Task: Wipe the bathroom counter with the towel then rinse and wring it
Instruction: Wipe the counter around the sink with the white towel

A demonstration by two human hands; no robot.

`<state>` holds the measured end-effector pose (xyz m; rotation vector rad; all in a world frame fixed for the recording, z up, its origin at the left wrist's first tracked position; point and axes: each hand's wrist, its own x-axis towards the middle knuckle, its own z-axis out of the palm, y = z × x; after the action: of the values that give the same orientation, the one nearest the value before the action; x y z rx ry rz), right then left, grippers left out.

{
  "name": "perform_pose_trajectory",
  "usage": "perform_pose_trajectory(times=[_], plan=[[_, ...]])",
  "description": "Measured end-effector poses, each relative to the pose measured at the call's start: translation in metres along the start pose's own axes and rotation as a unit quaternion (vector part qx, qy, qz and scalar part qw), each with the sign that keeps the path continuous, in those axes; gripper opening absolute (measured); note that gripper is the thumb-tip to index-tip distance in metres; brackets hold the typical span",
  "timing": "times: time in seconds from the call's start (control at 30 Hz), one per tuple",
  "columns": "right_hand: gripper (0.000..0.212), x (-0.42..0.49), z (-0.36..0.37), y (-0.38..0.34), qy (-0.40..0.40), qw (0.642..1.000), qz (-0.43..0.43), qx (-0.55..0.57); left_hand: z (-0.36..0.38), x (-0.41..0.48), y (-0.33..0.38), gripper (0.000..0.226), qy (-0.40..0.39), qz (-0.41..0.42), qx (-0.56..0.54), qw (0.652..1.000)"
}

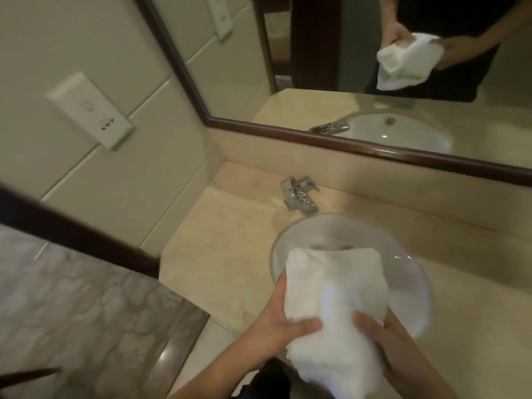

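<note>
Two bare hands hold one white terry-cloth towel (331,295) in the air at the near rim of the round white ceramic sink basin (290,240). The left hand (276,321) has thumb and fingers curled round the cloth's left edge, and the right hand (385,341) clutches its lower right part. They sit close together with the fabric bunched between them. The towel's upper end hangs over the bowl, while its lower end droops on the person's side of the basin rim. Whether it is wet cannot be told. If it is wrung where it hangs, I judge water from that lower end would fall short of the basin, onto the front edge or the floor. A loose twist could also let the cloth slip down into the bowl. Turning on the water means freeing one hand, which leaves the towel dangling from the other. A hard stream could then splash the beige marble counter (218,254) around the basin and undo any wiping. No running water shows. By count there are two hands, one towel, one basin, one counter and one chrome tap (299,198) just behind the basin. Farther behind it is one dark-wood-framed mirror (374,152), and far to its left one white wall plate (89,110). The mirror only repeats these things as reflections.
</note>
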<state>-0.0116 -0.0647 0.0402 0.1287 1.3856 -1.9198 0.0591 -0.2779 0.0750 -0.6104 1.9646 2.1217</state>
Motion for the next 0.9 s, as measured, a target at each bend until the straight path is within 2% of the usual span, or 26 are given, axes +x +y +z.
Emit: perform_pose_trajectory(times=[0.07,0.1,0.17,0.2,0.27,0.37,0.53,0.6,0.67,0.7,0.77,0.83,0.9], plan=[[0.088,0.021,0.041,0.005,-0.014,0.999,0.005,-0.041,-0.045,-0.002,-0.009,0.092,0.038,0.014,0.004,0.999],[0.081,0.033,0.060,0.011,-0.018,0.998,0.011,-0.055,-0.067,-0.002,-0.013,0.093,0.060,0.013,0.003,0.998],[0.052,0.060,0.095,0.020,-0.034,0.997,0.022,-0.065,-0.110,0.000,-0.024,0.091,0.111,0.008,-0.005,0.994],[0.046,0.075,0.112,0.026,-0.034,0.996,0.029,-0.076,-0.129,0.003,-0.028,0.090,0.131,0.004,-0.010,0.991],[0.042,0.106,0.137,0.044,-0.033,0.994,0.040,-0.096,-0.165,0.011,-0.035,0.087,0.156,0.006,-0.008,0.988],[0.040,0.147,0.170,0.063,-0.025,0.992,0.047,-0.116,-0.211,0.029,-0.044,0.083,0.152,0.013,-0.005,0.988],[0.042,0.201,0.195,0.085,-0.001,0.973,0.028,-0.230,-0.262,0.072,-0.062,0.088,0.164,-0.015,0.101,0.981],[0.045,0.219,0.190,0.096,0.059,0.924,0.016,-0.376,-0.279,0.089,-0.073,0.089,0.184,-0.038,0.214,0.958],[0.052,0.224,0.188,0.104,0.138,0.838,0.016,-0.528,-0.290,0.100,-0.084,0.082,0.233,-0.051,0.354,0.904],[0.056,0.224,0.188,0.109,0.165,0.811,-0.004,-0.561,-0.292,0.102,-0.089,0.076,0.265,-0.030,0.402,0.876],[0.056,0.225,0.192,0.119,0.175,0.767,-0.105,-0.608,-0.290,0.107,-0.100,0.064,0.285,0.042,0.481,0.828],[0.052,0.233,0.200,0.134,0.168,0.702,-0.194,-0.664,-0.279,0.115,-0.111,0.058,0.227,0.076,0.581,0.778],[0.053,0.247,0.212,0.149,0.125,0.677,-0.208,-0.695,-0.266,0.123,-0.126,0.058,0.152,0.056,0.632,0.758]])
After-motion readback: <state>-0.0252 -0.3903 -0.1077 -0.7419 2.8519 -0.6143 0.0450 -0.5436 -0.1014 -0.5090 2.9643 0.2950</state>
